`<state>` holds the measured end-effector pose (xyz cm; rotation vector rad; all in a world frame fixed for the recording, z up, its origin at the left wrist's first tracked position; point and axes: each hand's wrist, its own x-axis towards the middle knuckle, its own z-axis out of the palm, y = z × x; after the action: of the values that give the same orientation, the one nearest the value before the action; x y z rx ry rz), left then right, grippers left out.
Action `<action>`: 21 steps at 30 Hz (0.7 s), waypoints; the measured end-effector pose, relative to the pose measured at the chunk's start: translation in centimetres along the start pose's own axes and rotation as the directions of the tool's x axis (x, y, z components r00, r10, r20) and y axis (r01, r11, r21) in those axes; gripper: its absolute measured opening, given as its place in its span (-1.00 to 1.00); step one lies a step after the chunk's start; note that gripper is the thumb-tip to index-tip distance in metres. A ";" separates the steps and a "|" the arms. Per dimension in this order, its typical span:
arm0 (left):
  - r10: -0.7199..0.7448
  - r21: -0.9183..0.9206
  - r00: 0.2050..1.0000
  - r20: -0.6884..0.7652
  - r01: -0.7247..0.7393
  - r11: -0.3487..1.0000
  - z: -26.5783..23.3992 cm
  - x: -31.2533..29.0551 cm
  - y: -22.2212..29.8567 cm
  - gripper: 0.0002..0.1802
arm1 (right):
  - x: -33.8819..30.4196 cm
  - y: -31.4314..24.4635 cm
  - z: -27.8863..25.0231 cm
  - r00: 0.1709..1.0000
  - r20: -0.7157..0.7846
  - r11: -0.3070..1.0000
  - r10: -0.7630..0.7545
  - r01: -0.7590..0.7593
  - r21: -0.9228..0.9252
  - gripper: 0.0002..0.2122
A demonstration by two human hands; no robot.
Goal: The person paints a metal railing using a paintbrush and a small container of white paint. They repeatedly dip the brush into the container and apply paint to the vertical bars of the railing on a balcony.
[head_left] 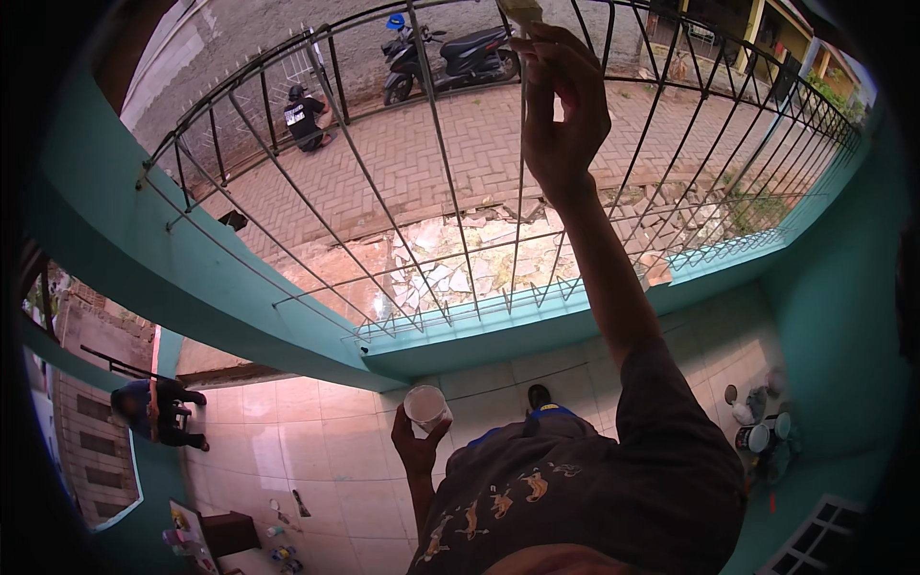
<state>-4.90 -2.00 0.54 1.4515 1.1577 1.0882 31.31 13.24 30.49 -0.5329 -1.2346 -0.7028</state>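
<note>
My right hand (565,120) is raised high against the black metal window grille (446,168), its fingers closed on a paintbrush (522,11). The brush's pale bristle end shows at the top edge of the view, beside the upper rail; its tip is cut off there. Low down, my left hand (414,446) is wrapped round a white cup (426,406), held upright at waist height. What the cup contains is hard to make out. Vertical bars run behind my right hand and forearm.
A teal sill (479,343) borders the grille; broken tiles (450,268) lie outside. Beyond, a person (305,120) squats near a parked motorbike (455,62). Another person (158,412) is at the left. Paint cans (754,438) stand by the right wall; tools (301,502) lie on the tiled floor.
</note>
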 end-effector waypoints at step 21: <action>-0.009 0.016 0.999 -0.031 0.009 1.000 -0.4 -0.5 -0.1 -0.26 | 1.0 0.6 -0.2 0.999 0.029 0.999 0.013 -0.014 0.042 -0.84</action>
<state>-5.38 -2.44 0.44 1.4452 1.1965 1.1009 32.01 13.30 31.39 -0.5171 -1.2692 -0.6583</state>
